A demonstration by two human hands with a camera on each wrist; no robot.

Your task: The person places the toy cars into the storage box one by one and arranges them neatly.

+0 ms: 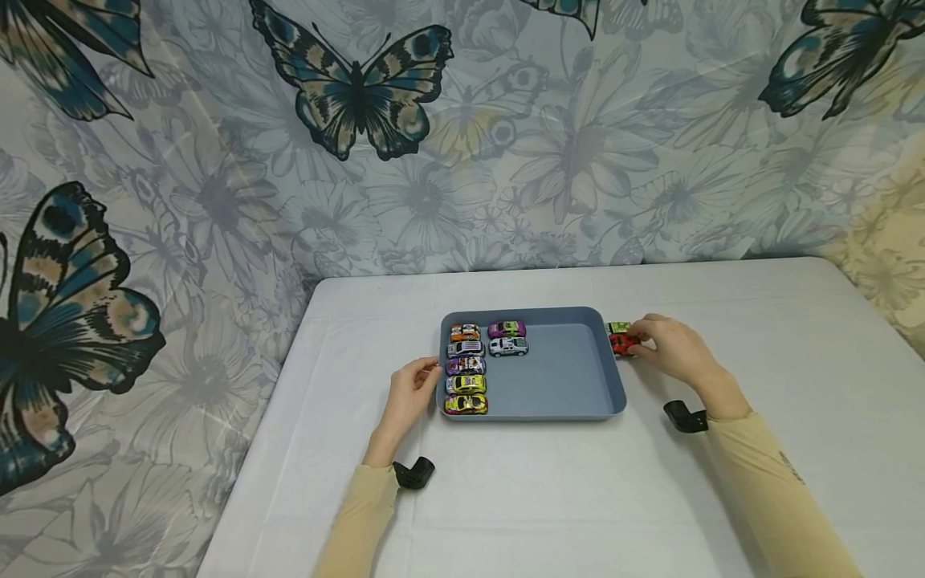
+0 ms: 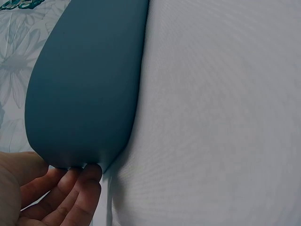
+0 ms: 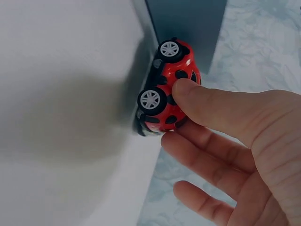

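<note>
A blue-grey tray (image 1: 556,369) lies on the table with toy cars in it. My left hand (image 1: 415,389) holds the tray's left end, fingertips against the outer wall (image 2: 84,117) in the left wrist view. Beyond the tray's right edge, my right hand (image 1: 672,349) pinches a red toy car (image 3: 171,94) with black spots between thumb and fingers. A green toy car (image 1: 618,327) is just behind the red one. Inside the tray, several cars, including an orange one (image 1: 465,331) and a yellow one (image 1: 466,404), form a left column. A purple-and-green car (image 1: 507,329) and a white car (image 1: 509,346) stand beside it.
White cloth covers the table (image 1: 542,498). Behind it hangs a butterfly-patterned curtain (image 1: 470,201). Black wrist cameras sit by the left cuff (image 1: 368,490) and right cuff (image 1: 737,429).
</note>
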